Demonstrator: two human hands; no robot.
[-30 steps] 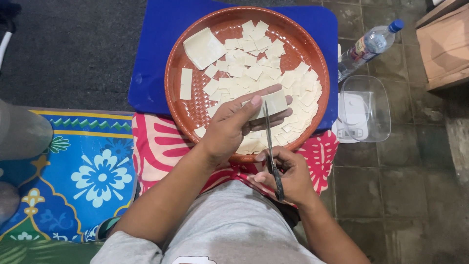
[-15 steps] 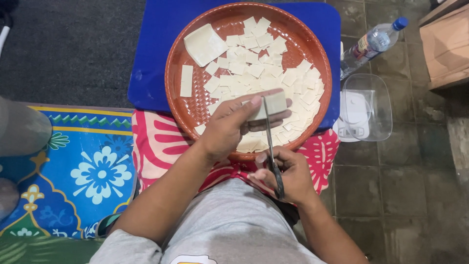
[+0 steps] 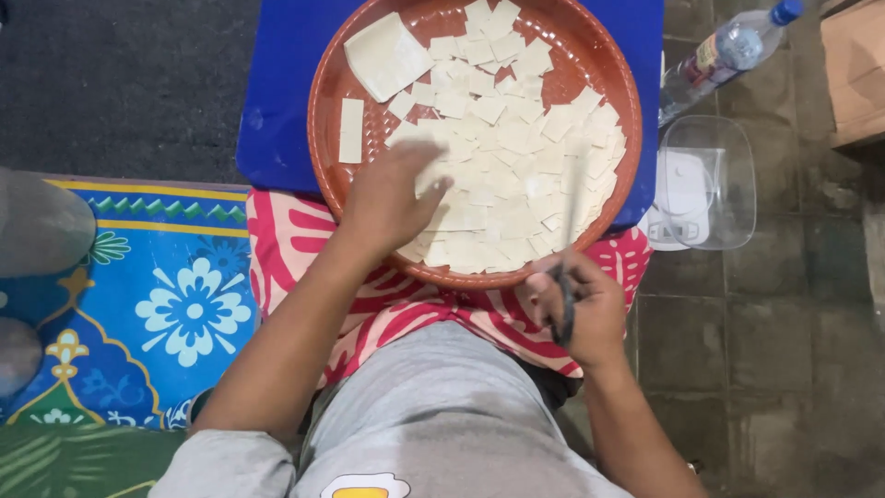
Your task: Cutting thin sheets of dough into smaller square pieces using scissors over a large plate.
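Brown tray (image 3: 324,138) w/ cut white squares (image 3: 502,157): left hand (image 3: 392,198) has let go, now open & flat on them; right hand (image 3: 576,309) pulled back, clamped on knife (image 3: 565,304). Cut looks done.

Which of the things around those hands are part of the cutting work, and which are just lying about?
In use:
- left hand on the cut white pieces
- right hand gripping the knife
- round brown tray
- uncut white slab

Lying about:
- plastic bottle
- clear lidded container
- cardboard box
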